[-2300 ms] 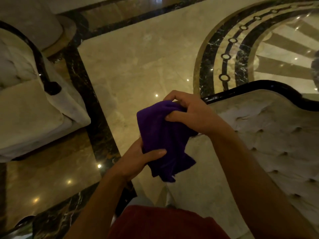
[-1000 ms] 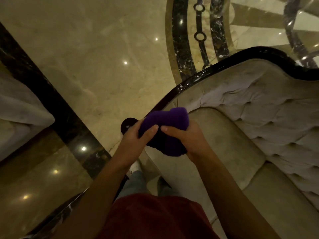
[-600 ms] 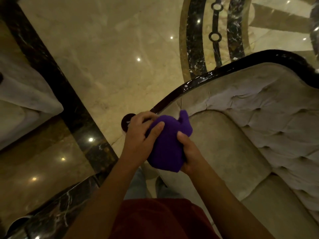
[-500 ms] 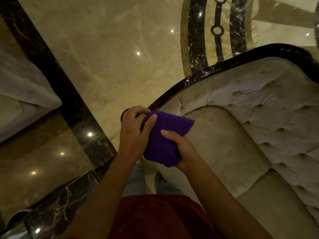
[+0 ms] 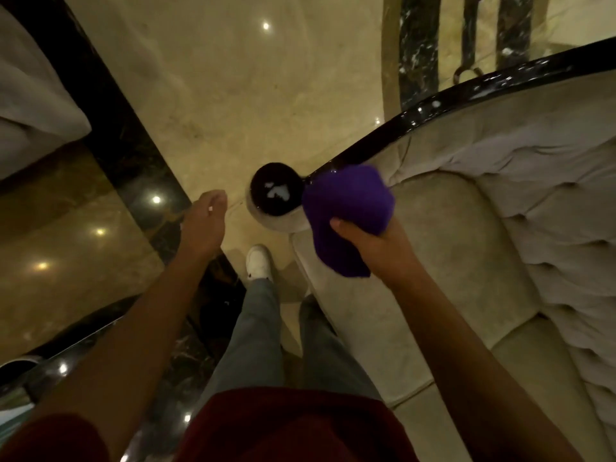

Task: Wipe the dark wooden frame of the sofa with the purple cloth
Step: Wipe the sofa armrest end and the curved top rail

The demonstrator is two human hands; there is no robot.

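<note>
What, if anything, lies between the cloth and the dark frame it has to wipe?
Nothing visible. The right hand grips the cloth, whose top edge already meets the frame beside its round knob. The left hand hangs open, off to the side.

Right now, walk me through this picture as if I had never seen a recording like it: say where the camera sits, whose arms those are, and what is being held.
There is no machine here. The camera sits on a person's head and looks down, so both arms reaching up from the bottom edge are that person's own, with grey trousers and a white shoe below them.

The right hand grips a bunched purple cloth and holds it against the sofa's dark wooden frame, a glossy black rail curving along the top of the pale tufted upholstery. The cloth sits just where the rail meets its round knob end.

The left hand holds nothing; it hangs over the polished marble floor, fingers relaxed. Another pale seat shows at the left edge.
</note>
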